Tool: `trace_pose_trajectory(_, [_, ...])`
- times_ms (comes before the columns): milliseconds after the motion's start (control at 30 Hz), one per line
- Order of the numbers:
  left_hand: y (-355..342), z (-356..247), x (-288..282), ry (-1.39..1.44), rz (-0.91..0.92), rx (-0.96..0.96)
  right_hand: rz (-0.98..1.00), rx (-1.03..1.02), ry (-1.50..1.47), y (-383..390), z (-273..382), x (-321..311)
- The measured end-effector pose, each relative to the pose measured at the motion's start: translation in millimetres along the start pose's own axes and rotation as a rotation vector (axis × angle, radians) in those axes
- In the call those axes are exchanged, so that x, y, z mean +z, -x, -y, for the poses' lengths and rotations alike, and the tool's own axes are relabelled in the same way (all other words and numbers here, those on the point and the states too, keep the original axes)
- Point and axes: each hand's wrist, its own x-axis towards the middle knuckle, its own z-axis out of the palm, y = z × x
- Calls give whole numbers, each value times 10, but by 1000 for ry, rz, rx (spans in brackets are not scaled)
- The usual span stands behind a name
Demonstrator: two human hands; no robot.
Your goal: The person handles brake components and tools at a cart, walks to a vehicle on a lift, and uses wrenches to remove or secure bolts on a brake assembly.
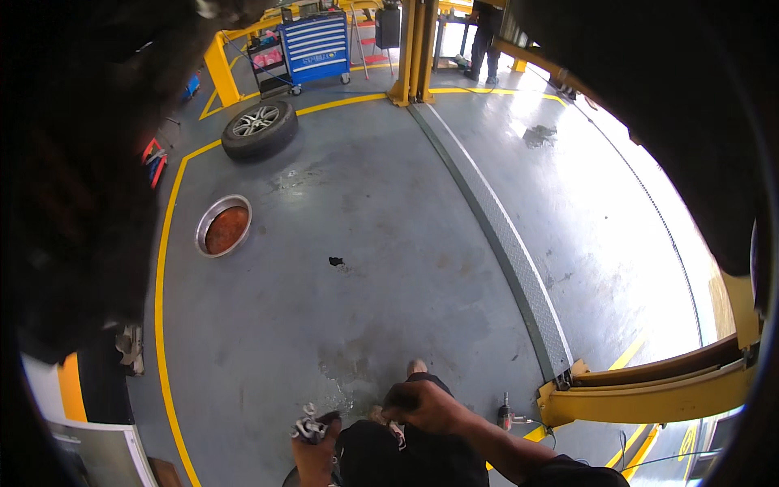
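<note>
My left hand [318,451], low in the view, is closed around a small silver metal part [308,425] with an irregular, knobbly shape; its exact kind is unclear. To the right, my right hand [423,404] is held in front of my dark trousers with its fingers curled together. Its fingertips are dark and grimy, and whatever they may hold is hidden. Just below them a small pale and reddish item [398,434] shows, too little of it to name. The two hands are apart.
A wheel [258,128] and a round metal pan [223,227] with rusty-brown contents lie on the grey floor. Beyond stands a blue tool cabinet [316,50]. A metal-plated ramp strip [499,243] runs between yellow lift posts. An air tool [506,412] stands at right; another person [485,40] is far back.
</note>
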Motion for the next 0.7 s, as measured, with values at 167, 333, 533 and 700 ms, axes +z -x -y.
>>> trace_pose_trajectory(167, [-769, 124, 628, -539, 203, 471, -82, 73, -226, -777, -599, -128])
trace_pose_trajectory(333, [-1668, 173, 1271, -726, 211, 852, -237, 216, -405, -1452, -848, -717])
trace_pose_trajectory(533, [-2671, -629, 2180, 70, 394, -29, -238, 321, -454, -2223, -1055, -1833])
trace_pose_trajectory(700, [-3498, -1352, 2512, -373, 372, 476, -79, 211, -229, -3047, -952, -2696])
